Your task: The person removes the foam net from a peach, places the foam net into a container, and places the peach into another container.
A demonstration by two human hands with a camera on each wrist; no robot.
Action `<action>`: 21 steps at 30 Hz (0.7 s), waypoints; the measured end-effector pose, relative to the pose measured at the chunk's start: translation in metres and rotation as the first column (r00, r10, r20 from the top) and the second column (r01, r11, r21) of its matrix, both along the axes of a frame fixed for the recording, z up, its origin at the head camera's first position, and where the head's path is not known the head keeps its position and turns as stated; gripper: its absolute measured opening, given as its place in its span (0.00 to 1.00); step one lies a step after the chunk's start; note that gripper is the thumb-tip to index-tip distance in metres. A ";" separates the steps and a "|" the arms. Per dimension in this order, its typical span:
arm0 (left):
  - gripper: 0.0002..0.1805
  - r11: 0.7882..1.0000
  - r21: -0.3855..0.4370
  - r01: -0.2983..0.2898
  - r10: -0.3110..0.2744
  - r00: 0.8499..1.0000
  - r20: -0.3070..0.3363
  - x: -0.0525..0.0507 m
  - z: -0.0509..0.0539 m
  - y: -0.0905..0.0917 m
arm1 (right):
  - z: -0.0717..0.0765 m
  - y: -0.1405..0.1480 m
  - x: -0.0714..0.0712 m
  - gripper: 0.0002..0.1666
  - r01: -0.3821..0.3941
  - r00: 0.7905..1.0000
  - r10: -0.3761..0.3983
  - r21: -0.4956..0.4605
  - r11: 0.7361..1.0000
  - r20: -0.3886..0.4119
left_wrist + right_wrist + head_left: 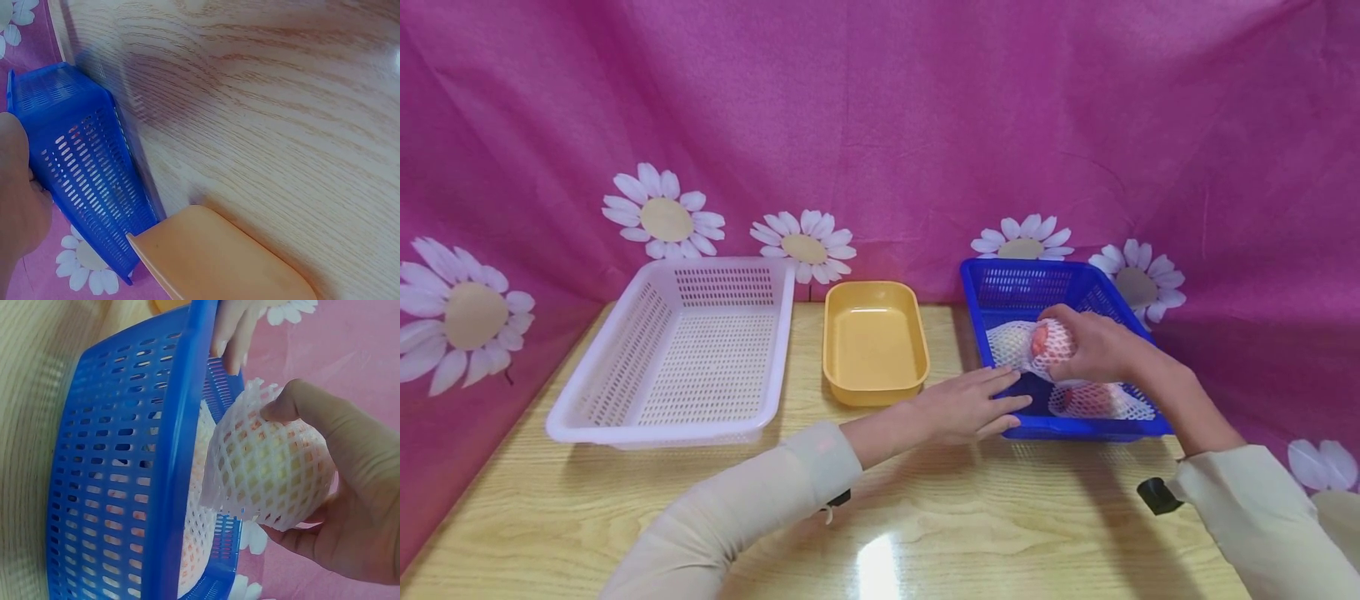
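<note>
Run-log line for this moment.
right hand: grips netted fruit | left hand: at blue basket's rim | inside basket: other netted fruit

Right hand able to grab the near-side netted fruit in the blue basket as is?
Probably not yet: the right hand grips another netted fruit. Otherwise the near-side netted fruit looks reachable through the open top of the blue basket.

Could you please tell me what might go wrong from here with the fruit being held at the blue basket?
The held fruit could slip if the right hand eases its grip on the foam net, perhaps knocking the other netted fruit in the blue basket. Moved leftward, it might also bump the left hand, which reaches over the rim.
</note>
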State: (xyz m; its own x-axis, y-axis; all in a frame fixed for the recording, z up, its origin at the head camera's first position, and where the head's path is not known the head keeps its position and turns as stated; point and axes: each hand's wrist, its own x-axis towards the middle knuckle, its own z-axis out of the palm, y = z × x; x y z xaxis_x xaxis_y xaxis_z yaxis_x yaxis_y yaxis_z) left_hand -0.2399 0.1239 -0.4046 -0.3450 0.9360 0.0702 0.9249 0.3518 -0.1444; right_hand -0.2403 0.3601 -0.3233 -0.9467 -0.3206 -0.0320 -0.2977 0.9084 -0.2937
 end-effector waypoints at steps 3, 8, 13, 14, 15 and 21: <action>0.28 1.000 -0.010 0.015 -0.015 0.999 -0.032 0.000 0.000 0.000 | 0.002 0.000 0.000 0.41 -0.009 1.000 0.009 -0.008 1.000 -0.008; 0.28 0.999 -0.025 0.021 -0.023 0.998 -0.059 0.000 0.000 -0.001 | 0.003 -0.001 0.000 0.42 -0.020 1.000 0.020 -0.020 1.000 -0.016; 0.28 0.999 -0.032 0.016 -0.018 0.998 -0.056 0.000 0.001 0.000 | 0.003 -0.004 0.002 0.42 -0.022 1.000 0.022 -0.025 0.999 -0.007; 0.28 0.999 -0.035 0.015 -0.017 0.998 -0.055 0.000 0.001 0.000 | 0.004 -0.005 0.002 0.42 -0.019 1.000 0.019 -0.024 1.000 -0.004; 0.28 0.999 -0.037 0.015 -0.017 0.998 -0.057 0.000 0.000 0.000 | 0.004 -0.006 0.002 0.41 -0.018 1.000 0.018 -0.023 1.000 -0.004; 0.28 0.999 -0.051 0.005 -0.009 0.998 -0.070 0.000 0.000 0.000 | 0.004 -0.010 0.004 0.41 -0.020 1.000 0.020 -0.005 1.000 -0.010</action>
